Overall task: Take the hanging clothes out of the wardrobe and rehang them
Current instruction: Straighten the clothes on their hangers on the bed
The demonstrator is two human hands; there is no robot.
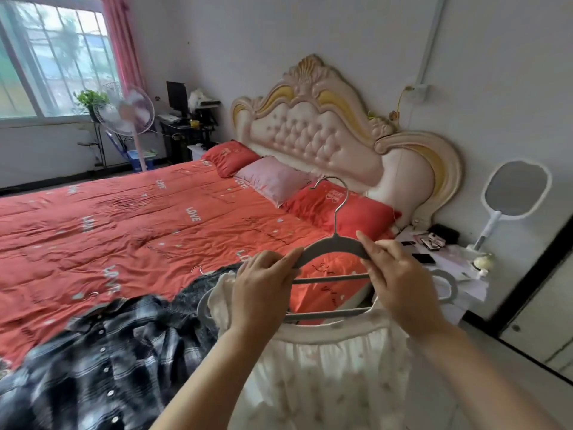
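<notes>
I hold a grey hanger [333, 245] with a metal hook upright over the bed's near edge. My left hand [263, 283] grips its left shoulder and my right hand [393, 280] grips its right shoulder. Below the hands hangs a white patterned garment [325, 377], its neckline spread on a second grey hanger [446, 283] whose end pokes out on the right. A black-and-white plaid shirt [102, 361] and a dark lace garment [198, 290] lie on the bed to the left, with small metal hooks showing near them.
The red quilted bed [124, 228] with pillows fills the middle, its ornate headboard [325, 125] against the wall. A cluttered bedside table [440, 252] and a round mirror-like stand [511, 193] are on the right. A fan [127, 113] and desk stand by the window.
</notes>
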